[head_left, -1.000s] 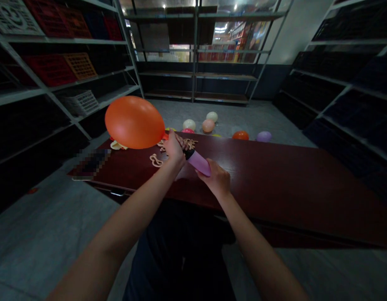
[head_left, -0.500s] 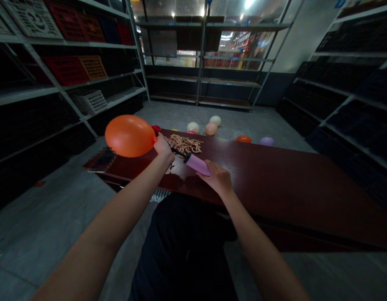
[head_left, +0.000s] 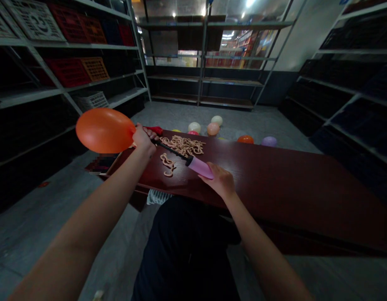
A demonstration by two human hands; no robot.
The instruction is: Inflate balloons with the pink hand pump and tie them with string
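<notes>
An inflated orange balloon [head_left: 103,130] extends left from my left hand [head_left: 144,139], which is closed around its neck and the end of a black rod. The rod runs out of a pink balloon pump [head_left: 200,167]. My right hand [head_left: 221,179] is wrapped around the pump's pink barrel, above the dark red table [head_left: 275,179]. Beneath the rod lie loose tan, string-like pieces [head_left: 168,164], with a larger pile of them [head_left: 188,145] just beyond. A red object [head_left: 155,130] sits past my left fingers, partly hidden.
Several balloons rest on the floor behind the table, among them a purple balloon [head_left: 269,141] and a peach balloon [head_left: 213,128]. Shelving with crates [head_left: 94,69] stands on the left; more racks [head_left: 231,80] are at the back and right. My knees are against the table's front edge.
My left hand has moved left with the balloon, drawing more of the black rod out of the pump. My right hand has stayed nearly in place, still around the barrel.
</notes>
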